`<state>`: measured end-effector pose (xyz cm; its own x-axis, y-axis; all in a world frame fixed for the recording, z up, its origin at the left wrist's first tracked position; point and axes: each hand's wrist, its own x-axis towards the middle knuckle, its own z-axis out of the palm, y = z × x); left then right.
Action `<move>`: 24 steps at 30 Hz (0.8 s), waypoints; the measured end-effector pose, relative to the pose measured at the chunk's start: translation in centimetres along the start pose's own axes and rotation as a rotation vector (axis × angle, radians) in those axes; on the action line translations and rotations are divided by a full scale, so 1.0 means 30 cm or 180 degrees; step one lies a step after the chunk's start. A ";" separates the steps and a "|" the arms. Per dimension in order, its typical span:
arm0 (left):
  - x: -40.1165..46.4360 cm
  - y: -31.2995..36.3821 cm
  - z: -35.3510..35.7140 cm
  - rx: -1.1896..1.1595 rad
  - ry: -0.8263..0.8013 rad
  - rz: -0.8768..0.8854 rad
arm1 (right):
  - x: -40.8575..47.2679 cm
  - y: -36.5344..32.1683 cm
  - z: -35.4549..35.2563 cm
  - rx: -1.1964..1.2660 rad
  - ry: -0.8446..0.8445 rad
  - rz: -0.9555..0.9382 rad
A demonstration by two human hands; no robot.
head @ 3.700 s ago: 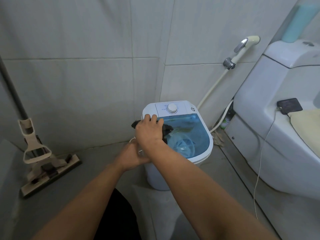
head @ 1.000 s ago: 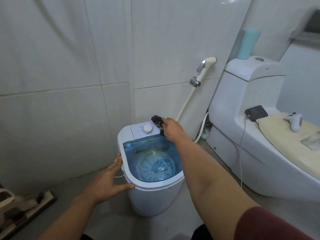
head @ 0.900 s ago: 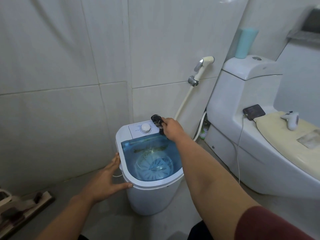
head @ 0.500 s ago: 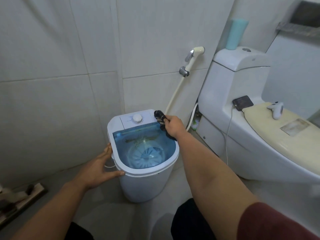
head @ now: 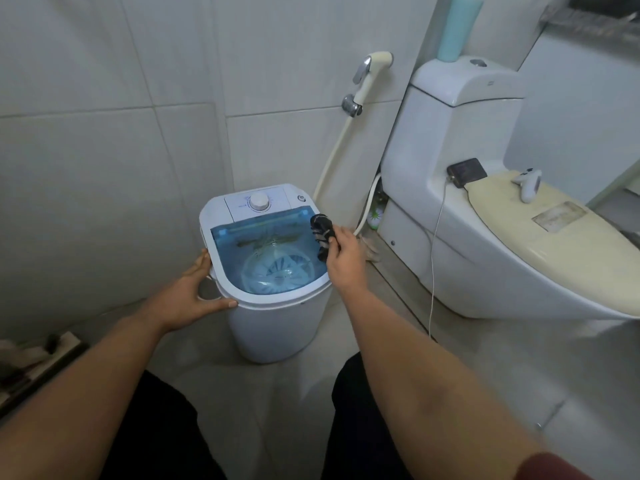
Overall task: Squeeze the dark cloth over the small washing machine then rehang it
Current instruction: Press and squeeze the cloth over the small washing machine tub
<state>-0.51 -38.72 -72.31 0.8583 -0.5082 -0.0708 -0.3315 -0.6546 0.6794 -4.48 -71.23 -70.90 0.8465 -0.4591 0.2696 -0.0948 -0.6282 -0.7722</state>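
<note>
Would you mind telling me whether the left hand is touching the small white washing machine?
Touching. The head view shows the left hand pressed against the small white washing machine, fingers along its rim and thumb lying on the front edge.

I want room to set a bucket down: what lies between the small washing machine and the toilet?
In the head view, the sprayer hose hangs between the washing machine and the toilet, with a small green bottle at the wall.

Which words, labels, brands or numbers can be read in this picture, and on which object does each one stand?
None can be read.
Washing machine control panel: faint marks around the dial, too small.
Toilet tank: small mark near the lid edge, blurred.
Toilet lid: worn sticker, illegible.
</note>
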 end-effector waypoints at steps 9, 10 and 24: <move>-0.007 -0.003 -0.006 0.0027 -0.0024 -0.0048 | -0.265 0.008 0.077 -0.0353 0.0127 -0.0865; -0.006 -0.002 -0.007 0.0043 -0.0023 -0.0037 | -0.283 0.002 0.083 -0.0455 0.0082 -0.0985; -0.026 0.005 -0.012 -0.0018 -0.0004 -0.0016 | -0.456 -0.144 0.172 -0.1239 -0.0520 -0.2052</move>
<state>-1.08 -38.22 -71.89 0.8594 -0.5058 -0.0751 -0.3251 -0.6539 0.6832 -12.94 -59.00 -74.23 0.8607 0.1522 0.4858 0.2915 -0.9297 -0.2252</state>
